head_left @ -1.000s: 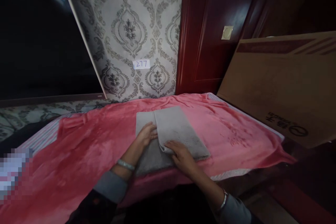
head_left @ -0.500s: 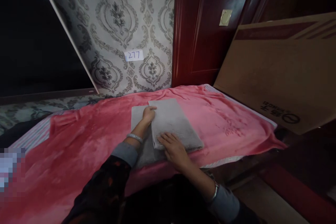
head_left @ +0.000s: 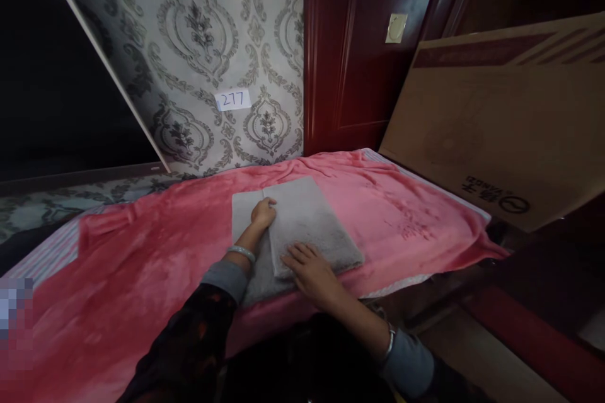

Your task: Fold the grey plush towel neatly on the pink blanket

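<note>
A grey plush cloth (head_left: 326, 227) lies folded on a pink blanket (head_left: 155, 252), its upper layer covering the right part of the lower one. My left hand (head_left: 263, 213) is closed at the left edge of that upper layer, near its far end, with the fingers curled over the edge. Close to the near edge, my right hand (head_left: 312, 271) rests flat on top of the fold with its fingers stretched out. The parts of the lower layer under the fold and under my left forearm are hidden.
A large cardboard box (head_left: 496, 119) leans at the right beyond the blanket. At the back left is a dark screen (head_left: 70, 75). A paper marked 277 (head_left: 233, 99) is stuck to the patterned wall, beside a dark red wooden panel (head_left: 350, 44).
The view has turned slightly to the right. My left hand stays at the fold's edge and my right hand stays flat on the cloth, both with only slight movement.
</note>
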### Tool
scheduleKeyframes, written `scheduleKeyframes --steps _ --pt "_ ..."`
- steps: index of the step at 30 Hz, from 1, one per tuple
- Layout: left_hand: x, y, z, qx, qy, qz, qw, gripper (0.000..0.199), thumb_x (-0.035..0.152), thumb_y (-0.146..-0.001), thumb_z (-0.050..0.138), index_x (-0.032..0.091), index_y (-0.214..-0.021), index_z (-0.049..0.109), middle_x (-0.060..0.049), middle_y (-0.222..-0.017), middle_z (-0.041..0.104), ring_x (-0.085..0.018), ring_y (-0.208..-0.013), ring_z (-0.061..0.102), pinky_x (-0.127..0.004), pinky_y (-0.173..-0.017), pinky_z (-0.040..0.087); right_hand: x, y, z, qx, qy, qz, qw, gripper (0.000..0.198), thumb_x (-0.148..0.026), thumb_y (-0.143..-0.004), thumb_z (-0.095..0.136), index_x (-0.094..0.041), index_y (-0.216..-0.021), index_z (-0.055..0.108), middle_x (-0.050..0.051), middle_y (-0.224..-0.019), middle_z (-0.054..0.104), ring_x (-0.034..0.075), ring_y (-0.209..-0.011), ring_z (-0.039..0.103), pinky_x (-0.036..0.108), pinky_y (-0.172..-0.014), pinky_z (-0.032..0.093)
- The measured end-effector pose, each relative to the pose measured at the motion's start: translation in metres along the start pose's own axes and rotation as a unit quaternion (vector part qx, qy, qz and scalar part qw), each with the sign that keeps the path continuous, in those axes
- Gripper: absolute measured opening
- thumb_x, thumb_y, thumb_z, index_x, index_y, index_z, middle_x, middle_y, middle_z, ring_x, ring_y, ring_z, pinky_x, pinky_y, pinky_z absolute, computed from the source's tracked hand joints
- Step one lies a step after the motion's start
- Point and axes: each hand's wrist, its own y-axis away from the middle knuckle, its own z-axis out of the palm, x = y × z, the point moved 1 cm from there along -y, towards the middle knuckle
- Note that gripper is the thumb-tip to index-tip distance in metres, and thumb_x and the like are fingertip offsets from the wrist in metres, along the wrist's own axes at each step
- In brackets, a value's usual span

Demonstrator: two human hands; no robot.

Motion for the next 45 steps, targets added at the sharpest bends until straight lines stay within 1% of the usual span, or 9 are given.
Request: scheduleKeyframes --steps 4,9,13,19,23,28,35,40,45 --pt "0.001 0.0 -0.005 -0.026 -0.013 0.01 1.0 0.039 0.004 -0.065 0.059 0.021 -0.098 0.073 -0.004 -0.09 0.072 -0.022 -0.093 0.065 -0.029 -0.083 0.048 0.015 0.003 -0.015 0.021 -0.076 -0.02 0.997 0.03 -0.028 -0.096 0.056 -0.022 -0.122 0.07 0.009 -0.128 0.069 0.026 -0.123 0.06 0.047 -0.108 0.045" --pt "-0.004 0.002 -0.01 -0.058 -0.039 0.018 0.997 0.048 0.007 -0.071 0.056 0.014 -0.116 0.069 -0.005 -0.093 0.07 -0.018 -0.083 0.063 -0.026 -0.078 0.048 0.048 0.005 -0.042 0.149 -0.153 0.059 0.975 0.039 -0.039 -0.103 0.04 -0.02 -0.117 0.072 0.009 -0.116 0.073 0.023 -0.11 0.067 0.041 -0.097 0.052" --pt "-0.005 0.006 -0.005 -0.063 -0.061 0.032 0.996 0.049 0.008 -0.073 0.057 0.015 -0.12 0.068 -0.005 -0.097 0.07 -0.018 -0.09 0.062 -0.027 -0.084 0.046 0.053 0.006 -0.045 0.172 -0.145 0.064 0.972 0.04 -0.041 -0.103 0.04 -0.021 -0.116 0.072 0.008 -0.116 0.073 0.023 -0.111 0.066 0.042 -0.099 0.051" --pt "-0.005 0.009 0.001 -0.048 -0.088 0.032 0.994 0.051 0.007 -0.075 0.055 0.015 -0.124 0.067 -0.006 -0.101 0.07 -0.019 -0.092 0.063 -0.029 -0.087 0.046 0.035 0.013 -0.039 0.09 -0.078 -0.028 0.992 0.037 -0.038 -0.096 0.058 -0.018 -0.126 0.067 0.013 -0.131 0.064 0.027 -0.124 0.055 0.047 -0.108 0.042" --pt "-0.003 0.01 0.001 -0.051 -0.101 0.035 0.993 0.05 0.007 -0.075 0.056 0.016 -0.123 0.067 -0.006 -0.099 0.071 -0.02 -0.093 0.064 -0.028 -0.087 0.046 0.024 0.017 -0.027 0.018 -0.038 -0.07 0.997 0.039 -0.033 -0.089 0.069 -0.02 -0.126 0.066 0.012 -0.126 0.063 0.028 -0.117 0.053 0.048 -0.102 0.044" --pt "0.0 0.012 -0.002 -0.055 -0.112 0.045 0.991 0.05 0.006 -0.076 0.054 0.016 -0.124 0.067 -0.006 -0.099 0.071 -0.02 -0.095 0.064 -0.029 -0.087 0.046 0.024 0.018 -0.01 0.058 -0.037 -0.076 0.995 0.03 -0.017 -0.096 0.052 -0.021 -0.119 0.07 0.01 -0.114 0.067 0.025 -0.105 0.055 0.044 -0.093 0.047" --pt "-0.002 0.016 -0.007 -0.051 -0.134 0.057 0.988 0.046 0.007 -0.076 0.057 0.018 -0.119 0.068 -0.006 -0.102 0.07 -0.022 -0.1 0.063 -0.03 -0.093 0.046 0.018 0.024 -0.014 0.054 -0.05 -0.086 0.994 0.025 -0.023 -0.099 0.051 -0.021 -0.113 0.072 0.01 -0.107 0.068 0.024 -0.1 0.056 0.041 -0.09 0.048" --pt "0.015 0.018 -0.008 -0.009 -0.136 0.11 0.985 0.044 0.014 -0.079 0.063 0.018 -0.122 0.066 -0.015 -0.134 0.057 -0.032 -0.132 0.047 -0.04 -0.112 0.033 0.012 -0.003 -0.035 0.029 -0.048 -0.085 0.995 0.029 -0.035 -0.102 0.048 -0.019 -0.106 0.071 0.009 -0.1 0.07 0.023 -0.097 0.059 0.04 -0.091 0.047" --pt "0.021 0.023 0.01 -0.169 0.04 0.197 0.965 0.038 0.015 -0.074 0.073 0.023 -0.112 0.068 -0.01 -0.146 0.053 -0.029 -0.148 0.029 -0.043 -0.123 0.008 0.006 -0.022 -0.012 -0.033 0.005 -0.13 0.991 0.046 -0.037 -0.1 0.053 -0.02 -0.143 0.052 0.012 -0.148 0.052 0.028 -0.138 0.042 0.05 -0.114 0.032"
